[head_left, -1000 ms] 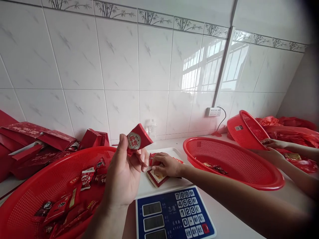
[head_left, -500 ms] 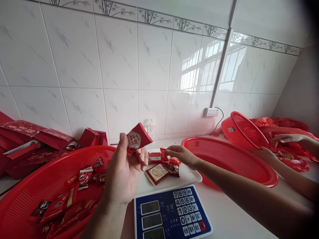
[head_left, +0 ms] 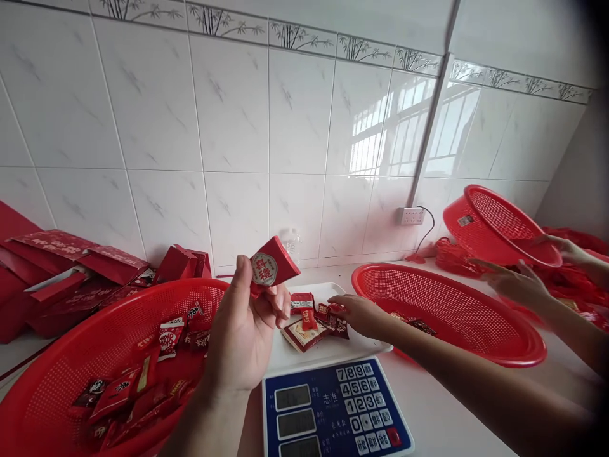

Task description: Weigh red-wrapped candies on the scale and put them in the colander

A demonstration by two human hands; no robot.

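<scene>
My left hand (head_left: 247, 324) is closed on a red triangular packet (head_left: 276, 266) with a round cream label, held up above the white tray (head_left: 371, 344) of a scale. My right hand (head_left: 364, 315) is over the tray, its fingertips closed around a shiny red wrapped candy (head_left: 339, 308), mostly hidden. Beside it lie a tan-and-red snack packet (head_left: 302, 335), a small orange-red candy (head_left: 309, 318) on top of that, a long red packet (head_left: 301, 299) behind and dark red packets (head_left: 339, 327). The scale's blue keypad panel (head_left: 328, 412) faces me.
A large red basket (head_left: 42, 374) of wrapped snacks stands at the left. Another red basket (head_left: 457, 298), with a few packets, is on the right. Red gift boxes (head_left: 114, 263) line the wall. A co-worker's hands (head_left: 523, 289) tilt a third basket (head_left: 457, 225) at far right.
My right hand has let go of the small orange-red candy on the tan packet and moved slightly right. The co-worker's basket has been raised, and packets now show in the basket below.
</scene>
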